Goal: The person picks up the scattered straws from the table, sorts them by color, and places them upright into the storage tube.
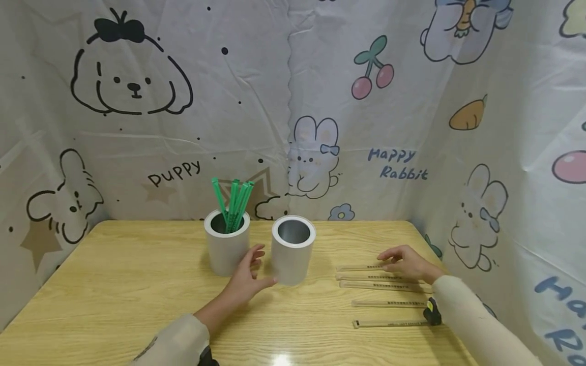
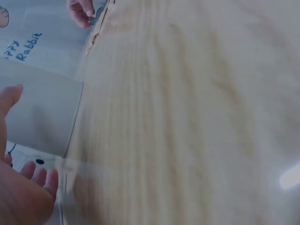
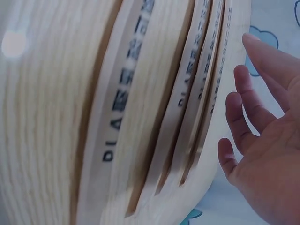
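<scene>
My left hand (image 1: 244, 282) is between two white cylindrical cups, thumb and fingers spread apart. Its thumb is beside the foot of the right cup (image 1: 292, 264); whether they touch I cannot tell. The fingers are next to the left cup (image 1: 225, 256), which holds several green straws (image 1: 233, 201) standing upright. In the left wrist view a cup wall (image 2: 42, 108) rises behind the thumb. My right hand (image 1: 406, 262) hovers around the farthest of several paper-wrapped straws (image 1: 389, 304). The right wrist view shows its fingers loosely bent, holding nothing, beside the printed wrappers (image 3: 187, 84).
The wrapped straws lie roughly parallel on the right side of the wooden table (image 1: 151, 274). A printed curtain (image 1: 256, 101) hangs along the table's back edge and both sides. The two cups stand a small gap apart near the back.
</scene>
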`<act>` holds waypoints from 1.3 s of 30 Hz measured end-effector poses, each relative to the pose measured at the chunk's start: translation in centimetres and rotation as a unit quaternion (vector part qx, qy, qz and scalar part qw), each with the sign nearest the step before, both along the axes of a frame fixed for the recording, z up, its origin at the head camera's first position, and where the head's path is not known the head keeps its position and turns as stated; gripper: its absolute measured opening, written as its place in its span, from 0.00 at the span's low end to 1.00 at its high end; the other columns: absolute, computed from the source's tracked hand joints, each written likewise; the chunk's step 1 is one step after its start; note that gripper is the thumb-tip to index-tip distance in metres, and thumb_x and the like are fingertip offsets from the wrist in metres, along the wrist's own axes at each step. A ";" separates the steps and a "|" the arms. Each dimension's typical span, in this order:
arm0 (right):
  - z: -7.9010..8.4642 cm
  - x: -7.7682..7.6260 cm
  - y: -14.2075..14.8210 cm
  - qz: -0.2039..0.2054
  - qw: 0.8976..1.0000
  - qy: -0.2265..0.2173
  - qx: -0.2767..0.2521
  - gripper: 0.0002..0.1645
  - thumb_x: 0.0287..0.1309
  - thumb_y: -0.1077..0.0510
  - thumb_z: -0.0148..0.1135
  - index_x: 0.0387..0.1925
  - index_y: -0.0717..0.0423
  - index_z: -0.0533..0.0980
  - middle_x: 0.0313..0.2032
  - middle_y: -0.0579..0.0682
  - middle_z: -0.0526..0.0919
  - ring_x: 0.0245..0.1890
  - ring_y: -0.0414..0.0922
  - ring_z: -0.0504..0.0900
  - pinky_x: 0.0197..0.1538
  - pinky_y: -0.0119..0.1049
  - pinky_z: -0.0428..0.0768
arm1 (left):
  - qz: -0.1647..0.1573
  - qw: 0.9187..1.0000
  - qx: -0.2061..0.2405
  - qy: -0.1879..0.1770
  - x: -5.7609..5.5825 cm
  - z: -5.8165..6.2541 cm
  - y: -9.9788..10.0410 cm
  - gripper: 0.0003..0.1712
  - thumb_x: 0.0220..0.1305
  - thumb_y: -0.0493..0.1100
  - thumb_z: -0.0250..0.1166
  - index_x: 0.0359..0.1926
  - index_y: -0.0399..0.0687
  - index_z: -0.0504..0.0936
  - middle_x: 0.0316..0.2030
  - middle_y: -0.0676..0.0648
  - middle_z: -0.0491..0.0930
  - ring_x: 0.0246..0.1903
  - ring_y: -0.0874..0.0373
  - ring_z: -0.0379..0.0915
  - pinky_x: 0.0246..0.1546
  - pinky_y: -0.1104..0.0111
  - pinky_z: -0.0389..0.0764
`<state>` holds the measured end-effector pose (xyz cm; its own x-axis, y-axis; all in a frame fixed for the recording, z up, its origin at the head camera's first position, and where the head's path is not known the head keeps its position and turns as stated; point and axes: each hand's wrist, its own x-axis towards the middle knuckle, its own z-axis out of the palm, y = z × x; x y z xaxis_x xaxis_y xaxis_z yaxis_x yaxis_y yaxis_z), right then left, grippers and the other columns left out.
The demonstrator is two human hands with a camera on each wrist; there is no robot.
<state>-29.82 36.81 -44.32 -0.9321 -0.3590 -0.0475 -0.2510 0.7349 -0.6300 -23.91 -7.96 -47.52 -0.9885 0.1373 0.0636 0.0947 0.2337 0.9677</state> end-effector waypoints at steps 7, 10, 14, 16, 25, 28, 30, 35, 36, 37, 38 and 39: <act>-0.4 -0.3 1.0 -0.017 0.999 -0.026 0.009 0.18 0.60 0.62 0.70 0.51 0.68 0.82 0.50 0.64 0.86 0.42 0.41 0.80 0.42 0.28 0.77 | -0.010 1.000 -0.003 -0.006 -1.8 -0.3 1.0 0.61 0.51 0.42 0.81 0.79 0.51 0.51 0.75 0.35 0.58 0.73 0.33 0.56 0.70 0.38 0.65; -0.7 -0.4 1.3 -0.019 0.999 -0.042 0.003 0.18 0.61 0.63 0.69 0.51 0.68 0.82 0.48 0.62 0.86 0.43 0.43 0.80 0.43 0.28 0.78 | -0.016 1.000 -0.019 -0.006 -2.3 -0.5 1.3 0.64 0.49 0.44 0.82 0.80 0.54 0.50 0.76 0.36 0.57 0.74 0.34 0.56 0.71 0.38 0.63; -1.0 -0.7 1.5 -0.009 0.999 -0.048 -0.013 0.17 0.62 0.64 0.68 0.50 0.70 0.81 0.47 0.64 0.86 0.42 0.44 0.81 0.42 0.28 0.79 | -0.028 0.999 -0.028 -0.002 -2.8 -0.8 1.7 0.66 0.49 0.44 0.82 0.80 0.53 0.49 0.76 0.35 0.58 0.74 0.33 0.55 0.72 0.36 0.58; -1.2 -0.9 1.5 -0.003 0.999 -0.046 -0.022 0.16 0.62 0.65 0.67 0.49 0.70 0.82 0.48 0.66 0.86 0.41 0.43 0.82 0.42 0.27 0.80 | -0.032 0.999 -0.026 -0.004 -3.0 -0.9 1.8 0.66 0.49 0.44 0.82 0.80 0.52 0.48 0.75 0.34 0.59 0.74 0.32 0.55 0.73 0.35 0.56; -1.3 -1.0 1.5 -0.012 0.999 -0.047 -0.021 0.10 0.61 0.66 0.67 0.43 0.69 0.84 0.43 0.62 0.87 0.37 0.40 0.80 0.39 0.29 0.78 | -0.076 0.997 0.004 -0.029 -3.5 -0.8 2.1 0.60 0.54 0.42 0.79 0.80 0.47 0.51 0.77 0.38 0.59 0.76 0.38 0.56 0.77 0.42 0.55; -1.2 -1.1 1.5 -0.018 0.999 -0.043 -0.018 0.09 0.61 0.66 0.67 0.41 0.69 0.84 0.40 0.61 0.87 0.34 0.40 0.79 0.36 0.29 0.78 | -0.082 0.996 0.014 -0.028 -3.5 -0.7 2.1 0.59 0.55 0.41 0.78 0.80 0.46 0.52 0.76 0.38 0.60 0.76 0.38 0.57 0.77 0.43 0.56; -1.1 -1.1 1.5 -0.019 0.999 -0.042 -0.020 0.08 0.61 0.67 0.67 0.40 0.69 0.84 0.39 0.61 0.87 0.33 0.40 0.78 0.35 0.29 0.77 | -0.082 0.996 0.018 -0.027 -3.5 -0.7 2.1 0.58 0.55 0.40 0.78 0.80 0.46 0.52 0.76 0.38 0.60 0.75 0.38 0.57 0.77 0.43 0.55; -0.4 -1.3 1.2 -0.004 0.998 -0.050 -0.041 0.11 0.65 0.64 0.65 0.44 0.69 0.83 0.43 0.61 0.87 0.36 0.36 0.78 0.38 0.27 0.77 | -0.080 0.996 0.015 -0.032 -3.7 -0.9 2.1 0.59 0.55 0.42 0.79 0.80 0.46 0.51 0.77 0.38 0.58 0.76 0.38 0.54 0.77 0.42 0.54; -0.2 -1.5 1.0 -0.005 0.997 -0.053 -0.047 0.13 0.66 0.62 0.64 0.46 0.68 0.83 0.44 0.61 0.86 0.37 0.37 0.78 0.40 0.28 0.77 | -0.079 0.996 0.014 -0.035 -3.7 -1.0 2.1 0.60 0.54 0.42 0.79 0.80 0.46 0.51 0.77 0.38 0.58 0.77 0.38 0.54 0.77 0.42 0.53; 0.2 -1.6 0.7 -0.004 0.997 -0.056 -0.056 0.15 0.67 0.60 0.63 0.49 0.68 0.82 0.47 0.62 0.85 0.39 0.37 0.79 0.43 0.30 0.79 | -0.080 0.996 0.013 -0.036 -3.8 -1.1 2.0 0.60 0.54 0.43 0.79 0.80 0.46 0.50 0.78 0.38 0.58 0.77 0.38 0.53 0.77 0.42 0.53; 0.6 -1.7 0.2 -0.005 0.996 -0.058 -0.065 0.17 0.69 0.58 0.63 0.51 0.68 0.80 0.50 0.63 0.84 0.42 0.37 0.80 0.46 0.31 0.80 | -0.080 0.996 0.012 -0.037 -3.8 -1.1 2.0 0.61 0.54 0.43 0.79 0.80 0.46 0.50 0.78 0.38 0.57 0.77 0.37 0.53 0.77 0.42 0.53; 1.1 -1.8 -0.3 -0.007 0.995 -0.061 -0.075 0.19 0.70 0.57 0.61 0.54 0.68 0.79 0.53 0.64 0.83 0.45 0.38 0.80 0.50 0.34 0.81 | -0.080 0.996 0.012 -0.037 -3.8 -1.2 2.0 0.61 0.54 0.44 0.79 0.80 0.47 0.50 0.78 0.39 0.57 0.77 0.38 0.53 0.77 0.42 0.53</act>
<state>-31.57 36.46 -43.23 -0.9276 -0.3577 -0.1076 -0.1560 0.6327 -0.7585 -27.73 -5.99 -48.67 -0.9561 0.2930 -0.0046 0.0562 0.1988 0.9784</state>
